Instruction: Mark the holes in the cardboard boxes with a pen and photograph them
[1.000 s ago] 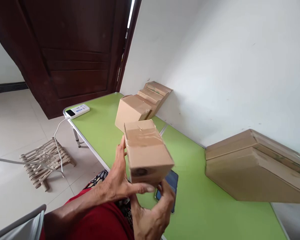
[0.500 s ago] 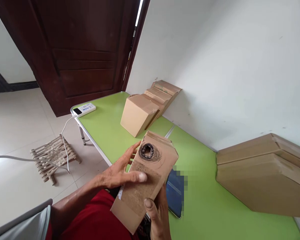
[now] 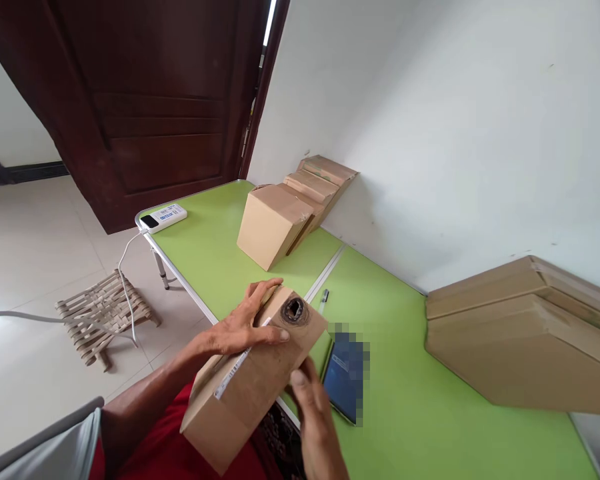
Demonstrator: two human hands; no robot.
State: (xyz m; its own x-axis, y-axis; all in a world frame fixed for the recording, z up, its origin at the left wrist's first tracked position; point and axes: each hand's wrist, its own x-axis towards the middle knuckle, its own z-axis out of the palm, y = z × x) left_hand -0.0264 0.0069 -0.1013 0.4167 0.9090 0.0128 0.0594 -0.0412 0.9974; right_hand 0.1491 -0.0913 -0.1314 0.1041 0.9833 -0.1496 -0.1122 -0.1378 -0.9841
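A brown cardboard box (image 3: 255, 380) is held tilted over my lap and the table's near edge. Its top face has a small hole ringed with dark scribbles, and a white label strip runs along one edge. My left hand (image 3: 250, 327) grips the box's upper left side, thumb across the top face and fingers over the far edge. At the right side of the box is my right hand (image 3: 315, 407), its thumb by the edge and its other fingers partly hidden behind the box. A dark-screened tablet (image 3: 344, 377), partly pixelated, lies just right of that hand.
On the green table (image 3: 405, 373), a pen (image 3: 324, 300) lies behind the tablet. Several boxes (image 3: 275, 223) lean at the wall, with larger cartons (image 3: 510, 353) at right. A white power bank (image 3: 164, 218) with a cable sits far left, above a woven stool (image 3: 105, 317).
The box has turned and tilted, its lower end swinging left, so the labelled side shows more. My right hand has shifted up along its right side. The pen has come into view.
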